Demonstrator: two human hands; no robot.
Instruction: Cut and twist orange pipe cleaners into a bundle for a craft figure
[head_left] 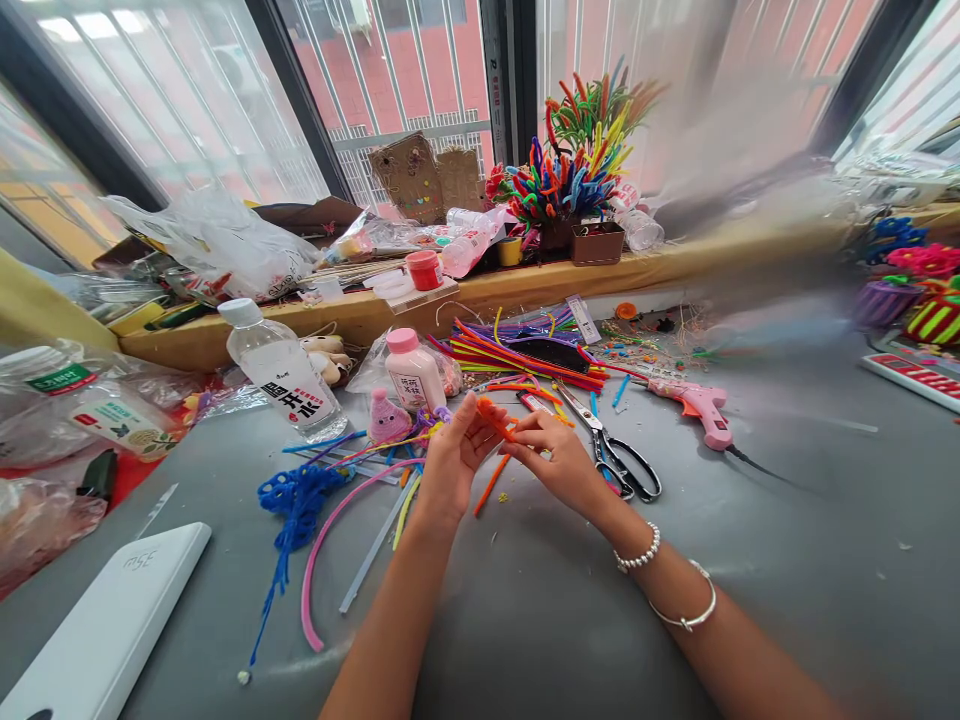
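Between my two hands is an orange piece of bent pipe cleaner [496, 418], held above the grey table. My left hand [454, 455] has its fingers closed round its left side. The thumb and fingers of my right hand [559, 455] pinch its right end. Just beyond lies a bundle of red, yellow and purple pipe cleaners [517, 355]. A loose orange pipe cleaner [491, 487] rests on the table below my hands. Black-handled scissors [611, 445] lie open-bladed or nearly so beside my right hand; the tips are partly hidden.
A pink glue gun [694, 402] lies at right. Left stand a water bottle [285, 370] and a pink-capped bottle [415, 370]. Blue yarn [296, 505], a pink pipe cleaner [319, 560], a glue stick [379, 545] and a white power bank [112, 620] lie nearer. Colourful pipe-cleaner plants [562, 185] crowd the sill.
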